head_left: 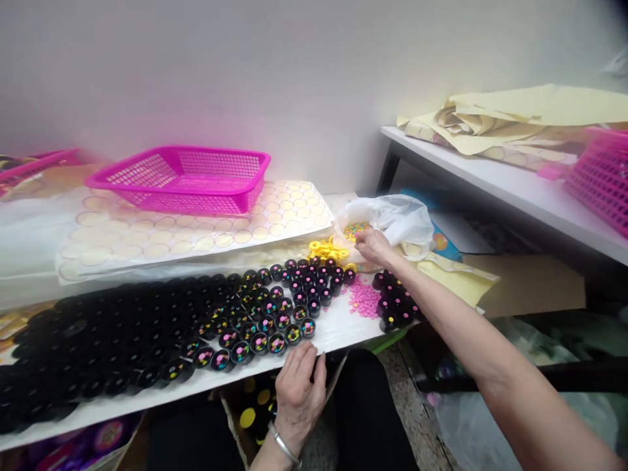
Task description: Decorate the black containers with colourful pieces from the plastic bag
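My right hand point(371, 246) reaches across to a clear plastic bag point(405, 219) of small multicoloured beads point(357, 230). Its fingers are pinched together over the beads; what they hold is too small to make out. At the table's front edge, my left hand point(298, 383) is curled closed, just below the nearest black round cups point(277, 343); anything inside it is hidden. Several of these cups contain coloured bits. Farther right, other black pieces with pink centres point(313, 293) stand beside a loose pile of pink beads point(364, 297). Yellow ring-shaped pieces point(328, 250) lie by the bag.
Many dark cups point(112, 327) crowd the table's left. Behind them, a pink basket point(196, 183) sits on a sheet of printed circles point(294, 206). A raised white shelf point(471, 170) at right carries paper sheets and another pink basket point(603, 176). An open box point(250, 412) stands below the table.
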Demonstrator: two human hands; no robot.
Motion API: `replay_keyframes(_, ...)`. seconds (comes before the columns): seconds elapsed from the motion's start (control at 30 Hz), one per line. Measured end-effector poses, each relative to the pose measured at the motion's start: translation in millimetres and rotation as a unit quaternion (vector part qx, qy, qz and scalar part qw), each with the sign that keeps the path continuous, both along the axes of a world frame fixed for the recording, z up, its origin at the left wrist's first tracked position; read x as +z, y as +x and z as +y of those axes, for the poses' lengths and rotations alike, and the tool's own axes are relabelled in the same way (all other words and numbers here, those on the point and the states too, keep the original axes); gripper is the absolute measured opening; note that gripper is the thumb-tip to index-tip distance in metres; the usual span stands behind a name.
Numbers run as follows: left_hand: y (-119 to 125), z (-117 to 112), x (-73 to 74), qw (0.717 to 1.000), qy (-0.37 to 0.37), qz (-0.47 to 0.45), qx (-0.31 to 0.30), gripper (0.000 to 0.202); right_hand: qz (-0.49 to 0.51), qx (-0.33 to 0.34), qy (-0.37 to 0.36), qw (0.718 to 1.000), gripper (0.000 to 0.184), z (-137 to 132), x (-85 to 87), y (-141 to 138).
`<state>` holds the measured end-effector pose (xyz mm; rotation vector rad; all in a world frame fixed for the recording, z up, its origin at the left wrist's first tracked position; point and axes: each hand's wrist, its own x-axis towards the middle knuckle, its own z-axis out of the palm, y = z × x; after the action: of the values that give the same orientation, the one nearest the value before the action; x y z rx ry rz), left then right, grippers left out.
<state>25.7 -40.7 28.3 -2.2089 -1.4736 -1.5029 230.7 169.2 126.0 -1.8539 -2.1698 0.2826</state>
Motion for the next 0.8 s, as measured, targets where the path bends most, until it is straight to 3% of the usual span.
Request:
replay_keyframes(0.1, -3.9, -6.4, -2.8, 1.000, -0.006, 0.011, 0.009, 0.018, 0.070, 0.116, -0.042, 0.990, 0.019, 18.0, -4.9, -7.7)
replay_keyframes(0.17, -3.0, -11.0, -4.2, 1.000, -0.019, 0.007, 0.012, 0.019, 0.056, 0.149, -0.066, 0.985, 0.021, 18.3, -9.5, -18.8)
replay_keyframes(0.3, 0.1, -18.8, -6.1, 0.998, -0.059, -0.011, 0.001, 0.014, -0.101, 0.094, -0.019, 0.990, 0.035, 10.0, -18.3, -35.1)
replay_keyframes(0.4, 0.7, -21.0, -8.6, 0.996, -0.082, -0.017, -0.003, 0.012, -0.166, 0.065, -0.013, 0.984, 0.034, 9.7, -22.8, -35.2)
replay_keyframes(0.6, 0.6, -9.2, -11.7, 0.995, -0.071, -0.035, 0.062, 0.022, -0.138, 0.063, -0.044, 0.987, 0.019, 18.9, -25.2, -20.3)
replay_keyframes(0.8, 4.2, 2.7, -19.7, 0.992, 0.027, 0.045, 0.118, 0.032, -0.088, 0.099, -0.010, 0.991, 0.013, 20.6, -29.6, -11.1)
